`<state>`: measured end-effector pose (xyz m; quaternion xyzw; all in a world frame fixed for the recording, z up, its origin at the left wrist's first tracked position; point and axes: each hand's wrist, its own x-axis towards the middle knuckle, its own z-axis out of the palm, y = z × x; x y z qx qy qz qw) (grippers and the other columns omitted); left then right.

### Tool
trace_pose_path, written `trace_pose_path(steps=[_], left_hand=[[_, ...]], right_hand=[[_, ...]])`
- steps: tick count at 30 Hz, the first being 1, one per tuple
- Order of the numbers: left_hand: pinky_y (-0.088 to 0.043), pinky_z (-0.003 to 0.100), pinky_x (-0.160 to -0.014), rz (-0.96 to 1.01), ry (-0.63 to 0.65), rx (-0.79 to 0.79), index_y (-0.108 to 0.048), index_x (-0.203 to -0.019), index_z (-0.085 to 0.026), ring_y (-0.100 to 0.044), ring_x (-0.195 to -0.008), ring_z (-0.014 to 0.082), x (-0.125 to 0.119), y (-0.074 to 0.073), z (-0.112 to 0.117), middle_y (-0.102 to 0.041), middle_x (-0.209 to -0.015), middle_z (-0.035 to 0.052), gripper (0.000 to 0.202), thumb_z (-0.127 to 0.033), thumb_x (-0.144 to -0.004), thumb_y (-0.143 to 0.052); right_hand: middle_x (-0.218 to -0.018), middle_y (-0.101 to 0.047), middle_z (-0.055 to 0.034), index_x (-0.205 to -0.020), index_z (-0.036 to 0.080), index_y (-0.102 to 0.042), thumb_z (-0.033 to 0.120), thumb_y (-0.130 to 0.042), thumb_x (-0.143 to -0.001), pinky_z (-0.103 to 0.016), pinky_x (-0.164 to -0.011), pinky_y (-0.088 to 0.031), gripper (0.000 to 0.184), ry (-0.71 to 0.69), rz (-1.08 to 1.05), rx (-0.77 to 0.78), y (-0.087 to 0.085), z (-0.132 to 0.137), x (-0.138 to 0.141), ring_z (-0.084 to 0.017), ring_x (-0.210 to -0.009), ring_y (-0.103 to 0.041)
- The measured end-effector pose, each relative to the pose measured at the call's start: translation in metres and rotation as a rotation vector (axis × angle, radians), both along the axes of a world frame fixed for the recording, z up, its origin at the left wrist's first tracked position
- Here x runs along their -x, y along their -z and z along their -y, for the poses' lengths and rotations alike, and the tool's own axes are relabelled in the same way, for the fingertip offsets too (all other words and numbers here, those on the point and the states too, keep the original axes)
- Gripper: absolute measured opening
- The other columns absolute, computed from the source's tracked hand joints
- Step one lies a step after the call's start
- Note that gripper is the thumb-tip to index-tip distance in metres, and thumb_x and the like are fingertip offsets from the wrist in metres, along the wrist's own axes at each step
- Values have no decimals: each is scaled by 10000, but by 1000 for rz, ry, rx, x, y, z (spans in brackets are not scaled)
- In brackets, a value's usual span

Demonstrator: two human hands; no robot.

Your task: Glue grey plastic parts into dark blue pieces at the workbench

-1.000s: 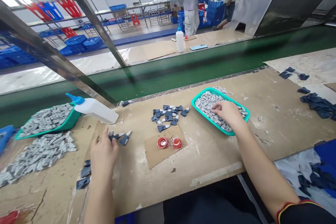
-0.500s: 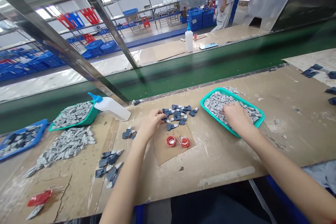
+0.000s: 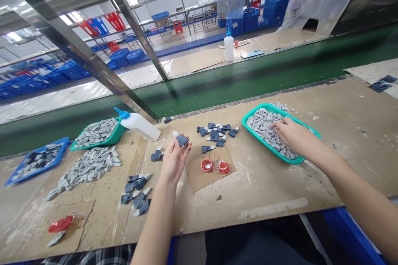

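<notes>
Centre frame, the left hand (image 3: 173,162) pinches a blue piece (image 3: 181,140) at its fingertips, grey tip pointing upper left, while the right hand (image 3: 292,136), further right, lies curled on grey pieces (image 3: 263,126) in the tray (image 3: 264,146), its grip unclear.

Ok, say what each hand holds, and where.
The left hand pinches a blue piece by its blue end; right hand rests on grey pieces, grip unclear.

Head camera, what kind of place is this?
Probably a factory assembly line: a green conveyor belt runs past the workbench, a teal tray holds small grey parts, and blue crates stand behind.
</notes>
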<state>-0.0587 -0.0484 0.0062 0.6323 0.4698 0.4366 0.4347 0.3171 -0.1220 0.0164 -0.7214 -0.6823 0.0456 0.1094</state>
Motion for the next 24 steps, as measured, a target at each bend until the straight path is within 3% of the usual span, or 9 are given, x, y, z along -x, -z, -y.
trace_pose_path(steps=[4,6,9,13,17,24], left_hand=[[-501,250,-904,457,-132,400,-599,-1131,-161,-639,-1016,168,-1,-12,29,-627,-1187,108,301,-299,-869,-548],[-507,237,-894,598,-179,489,-633,-1092,-147,-645,-1006,174,-3,-16,42,-643,-1168,104,290,-267,-829,-612],[-530,204,-818,632,-221,450,-661,-1043,-153,-669,-911,146,-9,-17,61,-675,-1094,81,266,-239,-791,-664],[-535,190,-749,624,-248,408,-672,-1016,-175,-674,-824,121,-17,-10,86,-690,-1024,56,263,-266,-770,-689],[-530,225,-786,596,-265,418,-662,-1053,-199,-671,-865,138,-20,-3,102,-686,-1048,59,298,-291,-771,-688],[-515,247,-835,536,-269,425,-664,-1057,-213,-642,-987,171,-18,-1,107,-685,-1081,62,308,-318,-768,-686]], right_hand=[[-845,-703,-45,-850,221,-678,358,-567,-838,-307,-626,-469,177,86,-457,-56,-14,18,33,-213,-728,-644],[-789,-715,-35,-811,224,-698,384,-614,-800,-302,-637,-490,180,91,-705,-27,-12,26,61,-196,-691,-651],[-743,-712,-50,-763,196,-695,401,-647,-764,-281,-564,-485,211,29,-996,90,2,29,99,-192,-661,-648],[-672,-690,-61,-739,156,-680,421,-696,-703,-263,-511,-457,269,66,-1215,172,24,22,129,-176,-604,-622],[-637,-684,-72,-713,143,-665,450,-741,-642,-260,-492,-444,324,123,-1306,229,34,18,140,-181,-589,-622],[-716,-716,-93,-725,146,-666,443,-746,-655,-305,-614,-486,315,44,-1363,268,42,16,145,-203,-659,-655]])
